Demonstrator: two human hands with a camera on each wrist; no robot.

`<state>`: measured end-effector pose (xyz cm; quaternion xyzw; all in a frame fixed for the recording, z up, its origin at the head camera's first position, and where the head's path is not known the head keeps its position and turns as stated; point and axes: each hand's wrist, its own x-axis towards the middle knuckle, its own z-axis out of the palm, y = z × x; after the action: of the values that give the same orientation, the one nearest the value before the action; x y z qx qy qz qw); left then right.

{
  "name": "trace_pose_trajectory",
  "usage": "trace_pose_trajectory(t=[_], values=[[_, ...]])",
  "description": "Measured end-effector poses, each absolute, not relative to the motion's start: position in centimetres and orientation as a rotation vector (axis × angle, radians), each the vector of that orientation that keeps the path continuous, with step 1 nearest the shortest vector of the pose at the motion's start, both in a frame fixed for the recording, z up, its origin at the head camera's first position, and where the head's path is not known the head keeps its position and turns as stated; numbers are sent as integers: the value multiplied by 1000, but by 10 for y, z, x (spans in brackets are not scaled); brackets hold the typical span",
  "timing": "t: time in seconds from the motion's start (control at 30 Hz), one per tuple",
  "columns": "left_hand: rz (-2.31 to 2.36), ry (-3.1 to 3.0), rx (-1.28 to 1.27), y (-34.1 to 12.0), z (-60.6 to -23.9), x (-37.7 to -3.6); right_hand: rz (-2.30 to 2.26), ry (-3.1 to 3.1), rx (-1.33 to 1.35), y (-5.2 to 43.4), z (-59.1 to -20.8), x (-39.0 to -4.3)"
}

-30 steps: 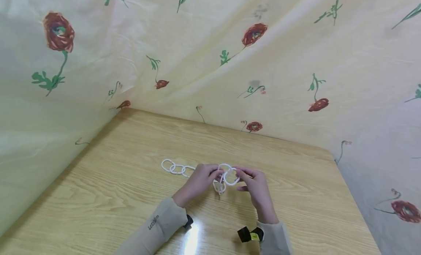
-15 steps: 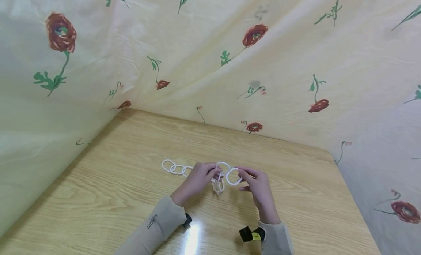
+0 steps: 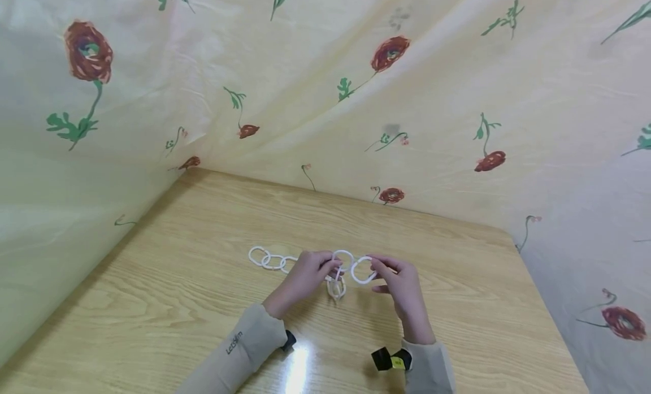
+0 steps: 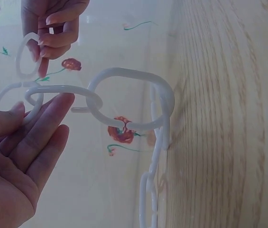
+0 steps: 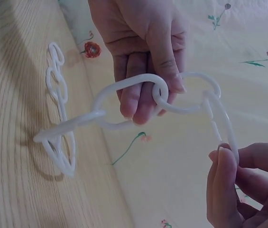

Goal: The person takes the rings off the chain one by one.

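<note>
A chain of white plastic links [image 3: 274,268] runs across the wooden table and rises to both hands. My left hand [image 3: 305,275] pinches the second-to-last link [image 5: 190,110] between thumb and fingers. My right hand [image 3: 402,284] pinches the end link [image 5: 226,118] by its far side, fingertips at its edge. These two links are hooked through each other, held up over the table. From the left hand, more links droop toward the table, among them a large link [image 4: 129,72] with a narrow gap in its side. In the head view the left hand hides part of the chain.
The wooden table [image 3: 203,224] is bordered at the back and sides by a flower-printed cloth [image 3: 315,100]. Light glares off the tabletop [image 3: 297,366] near the front. Dark cameras sit at both wrists, including a wrist camera [image 3: 381,359] on the right.
The right hand has shifted slightly right with the end link. The two held links overlapped before and now stand drawn out side by side. The left hand has moved slightly left.
</note>
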<state>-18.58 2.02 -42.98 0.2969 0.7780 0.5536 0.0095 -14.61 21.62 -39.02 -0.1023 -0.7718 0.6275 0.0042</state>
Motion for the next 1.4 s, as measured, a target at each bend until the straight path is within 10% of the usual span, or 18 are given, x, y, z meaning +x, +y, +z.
trace_pose_trajectory(t=[1.4], values=[[1744, 2394, 874, 20, -429, -185, 1761, -2304, -556, 258, -409, -160]])
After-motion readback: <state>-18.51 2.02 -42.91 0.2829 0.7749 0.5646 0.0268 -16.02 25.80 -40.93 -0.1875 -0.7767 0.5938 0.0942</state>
